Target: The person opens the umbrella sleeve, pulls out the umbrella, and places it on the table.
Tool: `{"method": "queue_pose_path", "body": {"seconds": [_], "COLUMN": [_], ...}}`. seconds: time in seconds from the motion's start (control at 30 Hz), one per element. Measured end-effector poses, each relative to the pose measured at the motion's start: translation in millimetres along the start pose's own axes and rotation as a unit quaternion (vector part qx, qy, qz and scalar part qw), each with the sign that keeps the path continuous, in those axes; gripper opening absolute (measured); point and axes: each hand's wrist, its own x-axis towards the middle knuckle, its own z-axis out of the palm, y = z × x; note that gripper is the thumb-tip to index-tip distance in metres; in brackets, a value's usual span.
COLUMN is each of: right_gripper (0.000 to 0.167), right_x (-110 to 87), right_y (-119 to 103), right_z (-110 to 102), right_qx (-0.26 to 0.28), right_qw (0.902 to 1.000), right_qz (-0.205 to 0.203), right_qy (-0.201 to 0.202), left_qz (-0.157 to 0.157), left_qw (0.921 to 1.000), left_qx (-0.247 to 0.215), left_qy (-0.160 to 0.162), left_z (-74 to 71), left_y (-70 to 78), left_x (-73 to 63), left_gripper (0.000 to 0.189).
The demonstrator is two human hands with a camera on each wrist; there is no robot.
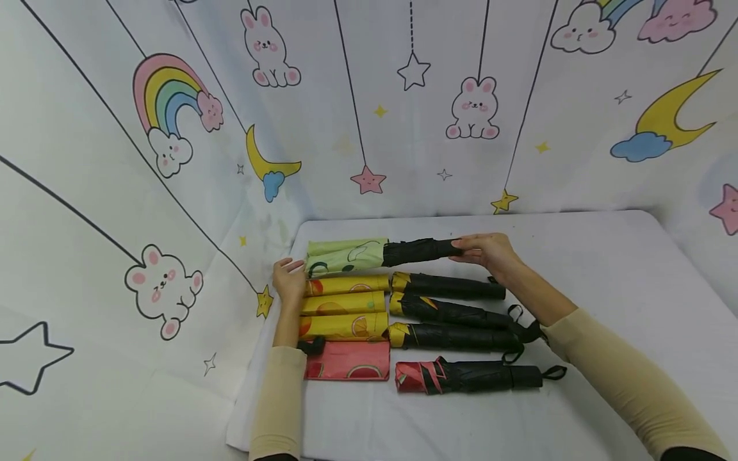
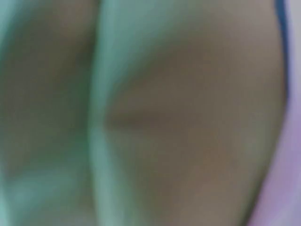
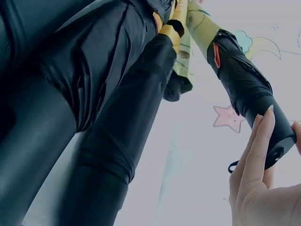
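Observation:
My right hand (image 1: 487, 253) pinches the black handle end of a folded green umbrella (image 1: 423, 251) with an avocado print, at the back of the row. In the right wrist view, the fingers and thumb lie around the black handle (image 3: 268, 125). At the umbrella's left end, my left hand (image 1: 288, 282) holds the green cloth. The left wrist view is a blur of green fabric (image 2: 101, 113) and skin. Nearest in front lie black folded umbrellas with yellow ends (image 1: 455, 286) beside yellow fruit-print sleeves (image 1: 352, 304), several of each.
Closest to the front, a red watermelon-print sleeve (image 1: 357, 360) lies left of a black and red folded umbrella (image 1: 478, 376). All rest on a white-covered table (image 1: 438, 429). A white cloth wall (image 1: 415, 141) with cartoon prints stands behind and at the sides.

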Motion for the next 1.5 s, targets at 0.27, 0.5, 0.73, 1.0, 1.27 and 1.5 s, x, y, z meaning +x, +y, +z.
{"method": "queue_pose_path", "body": {"seconds": [0.27,0.5,0.73,1.0,1.27,1.5], "right_gripper": [0.006,0.007,0.005,0.011,0.014,0.015], "right_x": [-1.8,-2.4,-3.4,-5.6,-8.7,-8.8], "right_y": [0,4,7,9,13,24], "right_z": [-12,-27,-39,-55,-73,-85], "right_qx": [0.025,0.032,0.022,0.008,0.004,0.007], "right_qw": [0.9996,0.9991,0.9996,0.9995,0.9998,0.9999], "right_qz": [-0.009,-0.022,-0.017,-0.027,-0.014,-0.004], "right_qy": [-0.001,-0.018,-0.003,-0.012,-0.010,-0.012], "left_qz": [-0.001,-0.003,-0.001,0.000,-0.007,-0.018], "left_qw": [1.0000,1.0000,0.9998,0.9998,0.9998,0.9997], "left_qx": [-0.001,0.005,0.016,-0.014,-0.020,-0.006], "left_qy": [0.002,0.005,0.006,0.014,0.003,-0.011], "left_z": [-9.2,-11.0,-10.3,-13.8,-19.5,-20.8], "left_y": [0.0,-1.5,-1.9,2.1,6.2,4.7], "left_x": [-1.7,-0.1,1.5,2.2,2.0,4.6], "left_gripper": [0.054,0.055,0.057,0.055,0.057,0.057]}}
